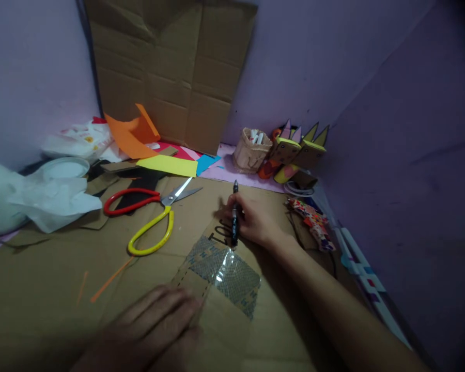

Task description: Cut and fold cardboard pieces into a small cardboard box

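My right hand grips a black pen over a piece of cardboard. The pen's silver end points away from me and its dark end towards me. Dark printed letters show on the cardboard beside the pen. Across its middle runs a patterned strip under shiny clear tape. My left hand lies flat with outstretched fingers on the near left part of the cardboard, by a dashed line. Scissors with one red and one yellow handle lie with blades apart to the left of the pen.
Orange paper, yellow paper and dark scraps lie behind the scissors. A white plastic bag is at left. A woven holder and animal-eared crafts stand at the back. A colourful wrapper lies right; cardboard leans on the wall.
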The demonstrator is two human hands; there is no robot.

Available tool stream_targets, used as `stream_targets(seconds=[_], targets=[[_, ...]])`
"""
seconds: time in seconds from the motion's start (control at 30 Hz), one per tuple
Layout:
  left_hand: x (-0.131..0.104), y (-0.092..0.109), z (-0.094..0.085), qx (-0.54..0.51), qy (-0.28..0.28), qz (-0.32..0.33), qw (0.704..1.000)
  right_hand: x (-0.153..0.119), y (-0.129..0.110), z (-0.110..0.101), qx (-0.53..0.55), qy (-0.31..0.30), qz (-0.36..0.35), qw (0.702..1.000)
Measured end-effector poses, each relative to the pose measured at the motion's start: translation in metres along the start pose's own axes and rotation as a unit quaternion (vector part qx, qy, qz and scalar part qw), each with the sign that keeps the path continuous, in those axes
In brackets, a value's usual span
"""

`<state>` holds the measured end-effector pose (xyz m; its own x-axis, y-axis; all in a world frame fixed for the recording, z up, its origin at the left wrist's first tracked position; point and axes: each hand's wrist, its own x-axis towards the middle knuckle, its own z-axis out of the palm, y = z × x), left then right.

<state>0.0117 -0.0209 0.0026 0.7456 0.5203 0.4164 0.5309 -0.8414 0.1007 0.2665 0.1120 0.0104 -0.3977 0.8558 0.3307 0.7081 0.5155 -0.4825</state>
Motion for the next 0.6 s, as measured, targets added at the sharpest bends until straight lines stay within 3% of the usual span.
stream_targets(seconds=[0.07, 0.13, 0.17, 0.23, 0.3, 0.37, 0.4, 0.47, 0.53, 0.6], targets=[[0.024, -0.002, 0.0, -0.02, 0.022, -0.007, 1.0, 0.005, 0.002, 0.004, -0.001, -0.014, -0.031, 0.999], [0.044, -0.006, -0.002, -0.035, 0.003, 0.012, 0.999, 0.011, 0.002, 0.005, -0.004, -0.029, -0.059, 0.998], [0.052, -0.009, -0.004, -0.042, -0.021, 0.024, 0.999, 0.014, 0.002, 0.004, -0.006, -0.036, -0.072, 0.997], [0.067, -0.017, -0.01, -0.073, -0.12, 0.027, 0.99, 0.018, -0.001, 0.0, -0.024, -0.041, -0.093, 0.995], [0.081, -0.027, -0.014, -0.117, -0.188, 0.011, 0.975, 0.017, -0.006, -0.008, -0.043, -0.006, -0.085, 0.995], [0.092, -0.038, -0.016, -0.137, -0.225, -0.015, 0.965, 0.008, -0.014, -0.018, -0.013, 0.086, -0.03, 0.996], [0.097, -0.043, -0.016, -0.147, -0.237, -0.012, 0.96, -0.001, -0.019, -0.022, 0.036, 0.149, 0.006, 0.988], [0.105, -0.05, -0.013, -0.161, -0.25, 0.001, 0.955, -0.024, -0.035, -0.031, 0.189, 0.248, 0.093, 0.946], [0.11, -0.052, -0.009, -0.163, -0.252, 0.015, 0.954, -0.052, -0.055, -0.034, 0.308, 0.283, 0.149, 0.896], [0.113, -0.049, -0.005, -0.154, -0.247, 0.014, 0.957, -0.081, -0.077, -0.03, 0.369, 0.277, 0.19, 0.866]])
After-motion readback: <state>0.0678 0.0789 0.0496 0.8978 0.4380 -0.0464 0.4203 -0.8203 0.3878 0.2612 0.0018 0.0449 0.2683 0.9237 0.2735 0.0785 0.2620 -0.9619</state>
